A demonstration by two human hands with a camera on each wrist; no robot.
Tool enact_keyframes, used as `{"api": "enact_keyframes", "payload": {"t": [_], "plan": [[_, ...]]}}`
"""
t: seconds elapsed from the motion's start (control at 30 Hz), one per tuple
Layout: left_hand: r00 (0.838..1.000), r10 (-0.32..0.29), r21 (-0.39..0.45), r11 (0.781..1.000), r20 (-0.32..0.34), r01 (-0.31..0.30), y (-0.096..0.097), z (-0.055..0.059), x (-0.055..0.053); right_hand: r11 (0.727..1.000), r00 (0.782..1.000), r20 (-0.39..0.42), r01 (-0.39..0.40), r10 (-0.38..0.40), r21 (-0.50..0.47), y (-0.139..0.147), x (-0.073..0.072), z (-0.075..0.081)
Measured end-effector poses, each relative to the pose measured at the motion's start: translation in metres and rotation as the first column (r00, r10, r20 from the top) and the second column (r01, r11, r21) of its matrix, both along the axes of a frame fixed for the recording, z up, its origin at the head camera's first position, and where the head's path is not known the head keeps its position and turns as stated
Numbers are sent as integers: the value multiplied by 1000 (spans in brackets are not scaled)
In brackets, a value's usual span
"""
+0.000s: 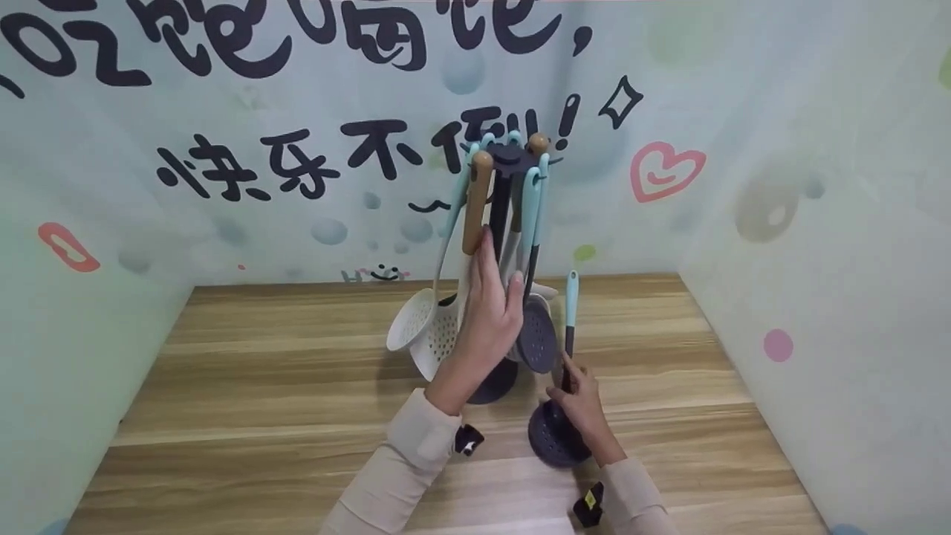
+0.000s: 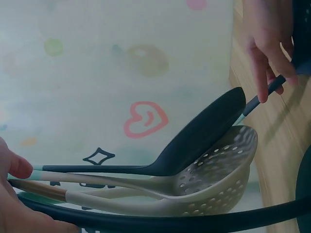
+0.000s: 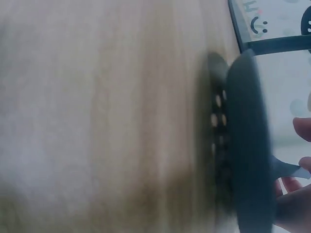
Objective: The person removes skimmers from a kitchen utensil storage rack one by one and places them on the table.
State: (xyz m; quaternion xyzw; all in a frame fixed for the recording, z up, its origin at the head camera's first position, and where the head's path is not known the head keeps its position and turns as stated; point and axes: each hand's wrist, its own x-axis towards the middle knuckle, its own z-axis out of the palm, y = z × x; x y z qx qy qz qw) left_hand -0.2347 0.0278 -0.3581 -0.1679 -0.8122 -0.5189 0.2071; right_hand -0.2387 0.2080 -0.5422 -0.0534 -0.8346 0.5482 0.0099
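Observation:
A dark utensil stand [image 1: 508, 157] rises from the table, hung with several kitchen tools. My left hand [image 1: 487, 319] is at its pole, thumb on one side and fingers on the other, beside a brown handle [image 1: 478, 204]. White perforated strainers [image 1: 412, 319] hang left of this hand, and a dark slotted turner [image 1: 536, 334] hangs to the right. My right hand [image 1: 583, 401] holds a dark skimmer [image 1: 553, 438] by its shaft, turquoise handle end pointing up and away. The right wrist view catches the skimmer's head [image 3: 248, 145] nearly edge-on, low over the wood.
The wooden table [image 1: 282, 416] meets a printed backdrop [image 1: 297, 245] behind and pale walls on both sides. The stand's round dark base [image 1: 494, 383] rests on the table. Small black devices [image 1: 468, 440] sit beside my wrists.

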Motion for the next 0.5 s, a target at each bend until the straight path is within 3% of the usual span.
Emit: {"api": "enact_keyframes", "payload": {"t": [0.23, 0.4, 0.5], "plan": [[998, 7, 121, 993, 65, -15, 5, 1, -23, 985, 994, -76, -65, 78, 160, -1, 1, -6], [993, -30, 277, 961, 114, -3, 5, -2, -40, 967, 988, -113, -76, 106, 245, 0, 1, -7], [993, -42, 320, 947, 107, 5, 6, -6, -47, 959, 988, -97, -88, 118, 270, 1, 1, -6]]}}
